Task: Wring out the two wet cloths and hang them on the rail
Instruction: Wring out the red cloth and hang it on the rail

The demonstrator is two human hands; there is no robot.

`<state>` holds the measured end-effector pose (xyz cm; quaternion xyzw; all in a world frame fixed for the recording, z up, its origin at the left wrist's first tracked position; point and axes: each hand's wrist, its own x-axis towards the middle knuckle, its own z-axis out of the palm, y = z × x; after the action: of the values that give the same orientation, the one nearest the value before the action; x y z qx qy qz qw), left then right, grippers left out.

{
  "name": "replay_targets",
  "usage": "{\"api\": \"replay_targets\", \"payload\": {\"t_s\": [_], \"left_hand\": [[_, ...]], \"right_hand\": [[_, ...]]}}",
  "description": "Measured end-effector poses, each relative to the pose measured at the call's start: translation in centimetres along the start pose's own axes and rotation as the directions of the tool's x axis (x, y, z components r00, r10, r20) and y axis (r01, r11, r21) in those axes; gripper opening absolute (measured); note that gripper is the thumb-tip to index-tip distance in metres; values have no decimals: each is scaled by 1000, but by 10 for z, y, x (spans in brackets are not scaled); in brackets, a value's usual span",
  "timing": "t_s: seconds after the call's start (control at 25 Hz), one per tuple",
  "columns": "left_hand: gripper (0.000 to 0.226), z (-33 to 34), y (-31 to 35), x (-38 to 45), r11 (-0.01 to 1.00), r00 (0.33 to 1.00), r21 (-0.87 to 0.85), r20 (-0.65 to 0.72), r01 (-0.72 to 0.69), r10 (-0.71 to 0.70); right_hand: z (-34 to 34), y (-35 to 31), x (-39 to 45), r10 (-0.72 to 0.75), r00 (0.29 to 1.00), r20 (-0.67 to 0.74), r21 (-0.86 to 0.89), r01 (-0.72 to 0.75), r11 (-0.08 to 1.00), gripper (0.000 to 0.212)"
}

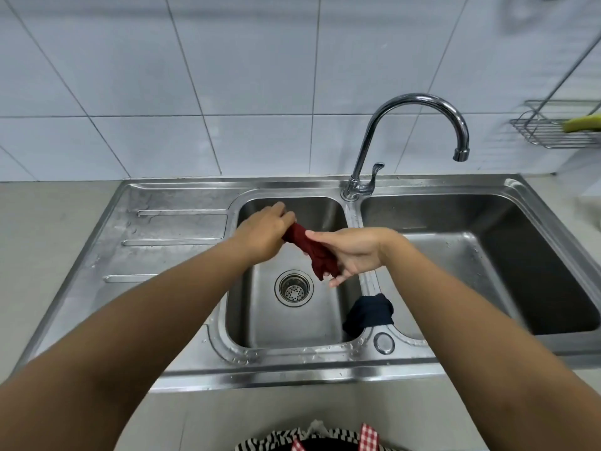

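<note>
A dark red cloth (310,250), twisted into a rope, stretches between both hands above the left basin of the steel sink (182,196). My left hand (265,234) is closed around its upper end. My right hand (349,252) holds the lower end against its palm, fingers partly uncurled, and the cloth's tip hangs below it. A dark blue cloth (369,312) lies bunched on the divider between the two basins, draped partly into the left one. No rail can be made out for sure.
The drain strainer (294,288) sits under the red cloth. A chrome gooseneck tap (419,102) arches over the right basin (507,265). A wire rack (553,131) with a yellow sponge hangs on the tiled wall at right. The ribbed drainboard (153,242) is at left.
</note>
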<state>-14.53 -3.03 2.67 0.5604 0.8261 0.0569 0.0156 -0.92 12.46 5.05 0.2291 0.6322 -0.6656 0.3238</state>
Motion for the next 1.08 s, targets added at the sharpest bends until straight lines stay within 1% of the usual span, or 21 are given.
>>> {"api": "replay_targets", "payload": {"t_s": [0.04, 0.12, 0.16, 0.24, 0.28, 0.32, 0.4, 0.48, 0.52, 0.56, 0.6, 0.64, 0.68, 0.72, 0.76, 0.8, 0.84, 0.92, 1.0, 1.04, 1.08], "left_hand": [[30, -2, -4, 0, 997, 997, 37, -52, -61, 63], [31, -8, -6, 2, 981, 972, 86, -145, -172, 183], [30, -12, -4, 3, 975, 960, 85, -174, -206, 218], [26, -24, 3, 4, 977, 952, 31, -219, -210, 212], [24, -28, 4, 5, 981, 955, 1, -227, -194, 189], [24, -32, 5, 5, 984, 958, -6, -229, -177, 171], [25, -37, 2, 5, 987, 966, 71, -205, -144, 156], [22, -41, 2, 4, 973, 981, 186, -109, -136, 158], [20, -42, 3, 2, 961, 985, 234, -52, -149, 165], [18, -42, 3, 2, 947, 986, 277, 5, -163, 168], [16, -42, 4, 2, 933, 984, 314, 61, -176, 165], [14, -41, 7, 2, 924, 982, 337, 106, -181, 154], [14, -38, 10, 1, 923, 982, 346, 139, -170, 129], [15, -34, 15, 1, 930, 983, 340, 163, -137, 86], [17, -30, 22, 1, 943, 982, 322, 187, -88, 28], [19, -25, 30, 0, 957, 977, 288, 212, -30, -33], [20, -18, 39, -1, 969, 967, 246, 238, 31, -92], [20, -3, 53, -4, 979, 938, 149, 296, 142, -181], [18, 9, 59, -6, 963, 901, -40, 364, 268, -236], [16, 12, 61, -6, 913, 878, -197, 403, 358, -257], [13, 14, 64, -8, 802, 849, -383, 454, 459, -270]], "right_hand": [[-3, 1, -2, -32, 999, 14, 31, 32, 999, 41], [-2, 1, -4, -112, 994, -5, 99, 112, 989, 31], [0, 2, -3, -141, 990, -7, 187, 140, 972, 25], [10, 2, -3, -175, 983, 51, 423, 137, 896, 15], [16, 1, -3, -175, 981, 82, 478, 116, 871, 10], [21, 0, -4, -161, 981, 109, 476, 91, 875, 10], [26, -1, -1, -132, 973, 189, 414, 42, 909, 20], [28, -2, 1, -84, 975, 205, 298, 20, 954, 15], [28, -2, 2, -51, 984, 170, 201, 16, 979, 12], [29, -2, 3, -7, 995, 103, 75, 0, 997, 13], [31, -2, 3, 26, 1000, 11, -73, -25, 997, 15], [32, -2, 4, 32, 994, -104, -234, -56, 971, 17], [31, -2, 8, -2, 974, -227, -402, -91, 911, 17], [31, -2, 10, -66, 939, -336, -568, -146, 810, 15], [31, -1, 11, -138, 897, -420, -704, -226, 673, 13], [30, 1, 12, -198, 855, -479, -785, -317, 533, 14], [30, 3, 12, -254, 818, -516, -822, -390, 415, 16], [27, 9, 13, -380, 771, -511, -859, -446, 250, 24], [22, 16, 12, -496, 745, -445, -889, -436, 143, 24], [20, 18, 10, -550, 725, -414, -898, -423, 118, 23], [18, 19, 7, -600, 704, -381, -909, -405, 103, 21]]}}
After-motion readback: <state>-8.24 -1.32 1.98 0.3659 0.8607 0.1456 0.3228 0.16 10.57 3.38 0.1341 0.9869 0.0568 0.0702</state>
